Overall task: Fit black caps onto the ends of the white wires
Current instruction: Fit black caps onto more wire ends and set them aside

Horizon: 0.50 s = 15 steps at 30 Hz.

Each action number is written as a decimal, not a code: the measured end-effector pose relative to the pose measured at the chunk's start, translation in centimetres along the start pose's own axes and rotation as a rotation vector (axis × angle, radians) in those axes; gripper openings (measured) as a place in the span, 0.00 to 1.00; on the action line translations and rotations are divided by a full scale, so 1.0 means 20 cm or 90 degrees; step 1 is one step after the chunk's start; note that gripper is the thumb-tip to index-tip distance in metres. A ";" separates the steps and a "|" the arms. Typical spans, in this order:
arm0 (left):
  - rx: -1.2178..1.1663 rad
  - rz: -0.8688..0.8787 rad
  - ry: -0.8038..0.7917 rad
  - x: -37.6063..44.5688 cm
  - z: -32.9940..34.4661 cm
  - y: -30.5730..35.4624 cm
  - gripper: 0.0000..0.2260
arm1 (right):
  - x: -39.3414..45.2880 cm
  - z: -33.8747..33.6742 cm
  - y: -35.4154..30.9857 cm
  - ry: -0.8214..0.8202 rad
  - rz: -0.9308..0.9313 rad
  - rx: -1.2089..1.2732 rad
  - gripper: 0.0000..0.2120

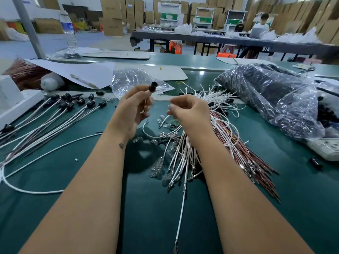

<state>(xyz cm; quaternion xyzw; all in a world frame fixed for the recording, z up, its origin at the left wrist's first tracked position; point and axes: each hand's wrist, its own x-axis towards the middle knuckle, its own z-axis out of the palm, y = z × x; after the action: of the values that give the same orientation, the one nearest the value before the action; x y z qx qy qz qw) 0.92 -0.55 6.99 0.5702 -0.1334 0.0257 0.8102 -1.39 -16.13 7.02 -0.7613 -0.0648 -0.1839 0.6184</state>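
Note:
My left hand (pixel 133 110) is raised above the green table and grips a black cap (pixel 153 86) that sticks up between thumb and fingers, with a thin wire running down through the palm. My right hand (pixel 189 111) hovers beside it with fingertips pinched together near a white wire (pixel 166 119) that curls down to the table. Below the right hand lies a loose bundle of white and red wires (pixel 185 156) with metal terminals. On the left lie several wires with black caps fitted (pixel 73 105).
A big clear bag of black caps (pixel 271 96) lies at the right, an empty clear bag (pixel 132 81) behind my hands. Small glass bulbs (pixel 157 165) are scattered at centre. White paper with a pen (pixel 80 72), a white box (pixel 11 96) and a water bottle (pixel 68 28) stand left.

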 end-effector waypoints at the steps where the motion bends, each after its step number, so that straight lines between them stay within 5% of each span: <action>1: -0.016 -0.002 -0.014 0.00 0.01 0.00 0.09 | 0.00 0.00 -0.01 0.007 0.002 0.015 0.09; 9: -0.065 -0.009 -0.049 0.00 0.03 0.01 0.05 | 0.01 0.00 0.00 0.008 0.008 0.038 0.06; 15: 0.119 0.004 0.003 0.02 0.04 -0.04 0.06 | 0.02 0.01 0.01 0.016 0.021 0.052 0.05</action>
<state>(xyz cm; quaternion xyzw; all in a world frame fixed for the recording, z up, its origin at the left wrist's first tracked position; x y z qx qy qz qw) 1.25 -1.63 6.70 0.6428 -0.1306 0.0418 0.7537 -0.97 -16.07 6.89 -0.7342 -0.0522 -0.1803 0.6525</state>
